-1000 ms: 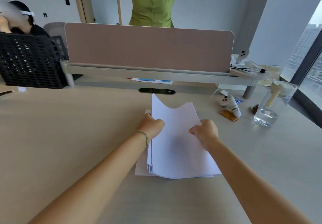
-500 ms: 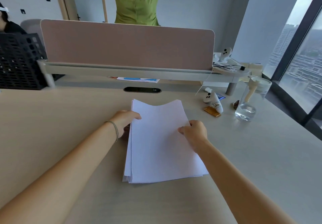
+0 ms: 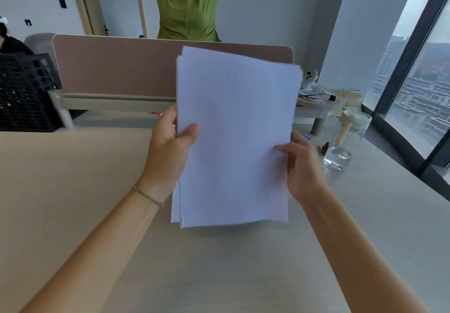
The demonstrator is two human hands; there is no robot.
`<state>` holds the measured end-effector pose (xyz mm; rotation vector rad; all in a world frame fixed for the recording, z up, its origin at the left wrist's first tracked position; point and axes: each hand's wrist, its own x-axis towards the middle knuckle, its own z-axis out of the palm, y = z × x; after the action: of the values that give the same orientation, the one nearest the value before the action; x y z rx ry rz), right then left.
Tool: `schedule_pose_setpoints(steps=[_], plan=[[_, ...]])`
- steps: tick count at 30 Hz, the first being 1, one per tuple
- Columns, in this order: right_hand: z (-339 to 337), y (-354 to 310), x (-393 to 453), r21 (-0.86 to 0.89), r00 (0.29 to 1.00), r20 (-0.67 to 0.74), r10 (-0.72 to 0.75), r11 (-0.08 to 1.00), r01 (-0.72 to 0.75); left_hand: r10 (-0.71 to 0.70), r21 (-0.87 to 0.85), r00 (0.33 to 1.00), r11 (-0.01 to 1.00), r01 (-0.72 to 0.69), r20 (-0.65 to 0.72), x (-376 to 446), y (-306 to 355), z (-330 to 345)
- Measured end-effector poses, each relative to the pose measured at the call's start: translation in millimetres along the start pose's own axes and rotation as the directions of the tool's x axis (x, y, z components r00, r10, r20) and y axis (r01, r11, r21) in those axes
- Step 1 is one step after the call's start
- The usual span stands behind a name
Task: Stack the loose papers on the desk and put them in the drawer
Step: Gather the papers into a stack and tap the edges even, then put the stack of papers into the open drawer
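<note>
A stack of white papers stands nearly upright in front of me, its lower edge just above the light wooden desk. My left hand grips the stack's left edge, thumb on the front. On the right edge my right hand holds it, fingers on the front face. The sheets' edges are slightly uneven at the top and bottom left. No drawer is in view.
A pink divider panel runs along the desk's far side. A black mesh organiser stands at far left. A glass bottle with water stands at right. A person in a green top stands behind the divider. Windows line the right.
The stack has been lifted off the desk and tipped upright between both hands. Before it lay flat on the desk under my hands.
</note>
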<state>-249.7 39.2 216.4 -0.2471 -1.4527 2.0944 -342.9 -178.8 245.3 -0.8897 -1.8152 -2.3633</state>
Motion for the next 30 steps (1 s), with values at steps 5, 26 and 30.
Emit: schedule_pose_setpoints(steps=[5,26,30], plan=[[7.0,-4.3,-21.5,-0.196,0.980,-0.013,-0.200,0.961,0.194,0.096,-0.006,0.991,0.995,-0.097,-0.095,-15.7,-15.4,7.0],[-95.1,-114.9,-112.1,-0.718,0.911,-0.187,-0.368,0.684,0.129,-0.104,-0.090,0.993,0.990,0.108,0.048,-75.8,-17.5,143.2],[-165.8,-180.1,-190.1,-0.843,0.845,-0.331,-0.419,0.535,-0.064,-0.314,-0.316,0.938,0.884,0.344,0.144,-161.0,-11.6,243.0]])
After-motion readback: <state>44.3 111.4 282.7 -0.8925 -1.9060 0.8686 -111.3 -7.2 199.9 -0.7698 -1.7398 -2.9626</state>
